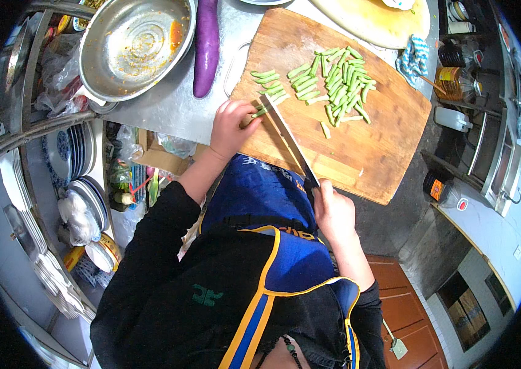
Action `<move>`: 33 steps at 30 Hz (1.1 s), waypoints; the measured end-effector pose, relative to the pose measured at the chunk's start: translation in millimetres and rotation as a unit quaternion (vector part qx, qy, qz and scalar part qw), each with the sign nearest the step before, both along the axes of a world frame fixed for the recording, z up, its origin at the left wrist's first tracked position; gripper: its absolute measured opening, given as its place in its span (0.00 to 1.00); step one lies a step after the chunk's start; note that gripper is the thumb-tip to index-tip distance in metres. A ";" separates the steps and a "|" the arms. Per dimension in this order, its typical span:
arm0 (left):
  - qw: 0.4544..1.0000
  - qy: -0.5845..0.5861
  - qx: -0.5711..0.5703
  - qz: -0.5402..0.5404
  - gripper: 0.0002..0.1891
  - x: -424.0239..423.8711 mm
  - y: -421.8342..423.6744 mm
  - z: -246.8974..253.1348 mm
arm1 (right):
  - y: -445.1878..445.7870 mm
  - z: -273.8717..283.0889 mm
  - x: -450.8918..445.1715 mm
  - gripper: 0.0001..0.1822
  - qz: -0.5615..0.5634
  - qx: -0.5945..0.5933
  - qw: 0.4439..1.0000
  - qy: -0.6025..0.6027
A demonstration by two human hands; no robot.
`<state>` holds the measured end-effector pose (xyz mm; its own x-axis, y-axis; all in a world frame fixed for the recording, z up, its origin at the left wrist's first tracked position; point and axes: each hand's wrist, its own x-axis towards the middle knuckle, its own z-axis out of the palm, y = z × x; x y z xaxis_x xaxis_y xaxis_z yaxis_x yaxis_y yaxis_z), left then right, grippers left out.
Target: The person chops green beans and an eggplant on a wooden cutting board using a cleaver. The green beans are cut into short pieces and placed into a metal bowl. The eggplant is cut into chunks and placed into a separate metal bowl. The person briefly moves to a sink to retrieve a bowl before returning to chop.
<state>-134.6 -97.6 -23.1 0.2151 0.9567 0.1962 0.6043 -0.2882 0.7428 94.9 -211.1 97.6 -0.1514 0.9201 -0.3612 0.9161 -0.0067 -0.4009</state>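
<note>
My right hand [334,205] is closed around the handle of a kitchen knife [290,138], whose blade reaches up and left across a wooden cutting board [380,152]. Beside the blade's far end, my left hand [233,127] holds green beans [260,111] at the board's left edge; how many is hidden by the fingers. A small group of cut pieces [267,78] lies just beyond that hand. More cut green beans [345,83] form a loose pile on the middle of the board, with one piece [325,129] apart below it.
A stained metal basin [137,46] and a purple eggplant [206,50] rest on the metal counter [159,110] at left. Behind the board lie a round board [380,23] and a blue-striped cloth [415,60]. Plates [69,150] fill the left shelves; oil bottles [456,83] stand at right.
</note>
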 end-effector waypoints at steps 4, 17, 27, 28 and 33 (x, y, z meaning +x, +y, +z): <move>0.999 -0.022 0.030 -0.023 0.08 3.2 3.1 0.1 | 7.9 0.0 -5.8 0.08 0.031 -0.022 0.999 -0.034; 0.962 0.015 0.059 -0.268 0.06 -0.5 -46.0 -13.0 | 12.1 -4.4 2.4 0.09 -0.029 -0.042 0.999 0.013; 0.996 0.057 0.044 -0.048 0.13 8.4 51.5 8.6 | -2.0 1.3 27.8 0.09 -0.098 -0.025 0.994 0.028; 0.996 0.050 0.048 -0.050 0.14 10.2 52.2 8.4 | 0.3 3.4 23.2 0.08 -0.091 0.001 0.995 0.033; 0.997 0.048 0.044 -0.042 0.14 11.4 42.4 -1.6 | 7.7 4.2 9.6 0.08 -0.070 0.018 0.996 0.045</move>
